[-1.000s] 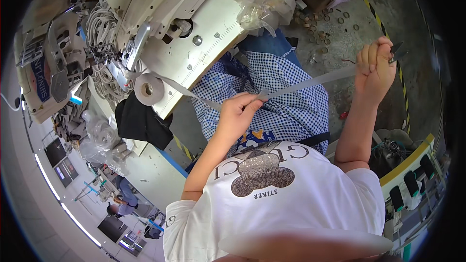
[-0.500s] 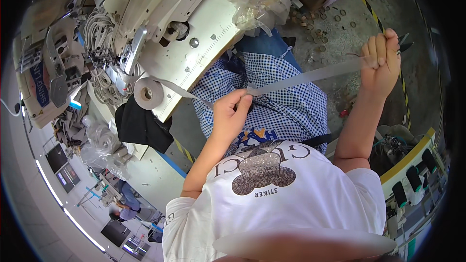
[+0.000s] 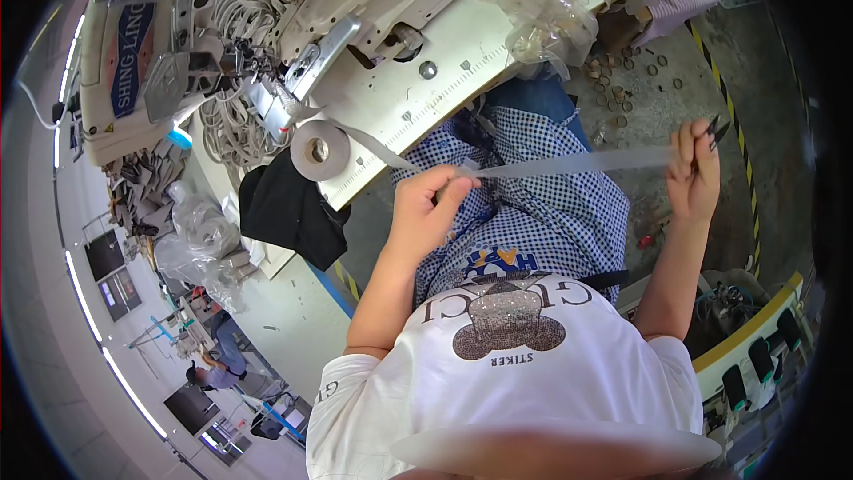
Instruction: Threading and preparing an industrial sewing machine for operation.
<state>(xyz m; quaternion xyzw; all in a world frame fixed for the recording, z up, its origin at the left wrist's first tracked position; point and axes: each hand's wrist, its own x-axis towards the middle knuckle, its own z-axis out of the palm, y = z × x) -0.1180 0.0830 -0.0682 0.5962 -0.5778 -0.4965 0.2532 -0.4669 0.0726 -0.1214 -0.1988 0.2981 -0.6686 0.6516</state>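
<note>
A pale translucent strip point(image 3: 577, 163) stretches across my lap between my two hands. My left hand point(image 3: 426, 212) is closed, thumb and fingers pinching the strip's left part. From that hand a grey band point(image 3: 378, 148) runs up over the table edge towards the sewing machine. Out to the right, my right hand point(image 3: 693, 173) is closed round the strip's other end. Dark thread snips point(image 3: 718, 131) stick out above its fingers, held in the same hand. Beside the grey band stands a roll of grey tape point(image 3: 320, 150) on the table corner.
The white sewing table point(image 3: 409, 116) carries the machine point(image 3: 142, 62), bundled loops of band point(image 3: 233, 129) and a crumpled plastic bag point(image 3: 542, 13). Black cloth point(image 3: 289, 213) hangs over its edge. Several rings point(image 3: 613, 89) lie on the floor. A person point(image 3: 218, 373) works far off left.
My right hand has come lower and nearer my body, so the strip lies more level. My left hand keeps its pinch. The whole view has shifted, moving the table rightward in the picture.
</note>
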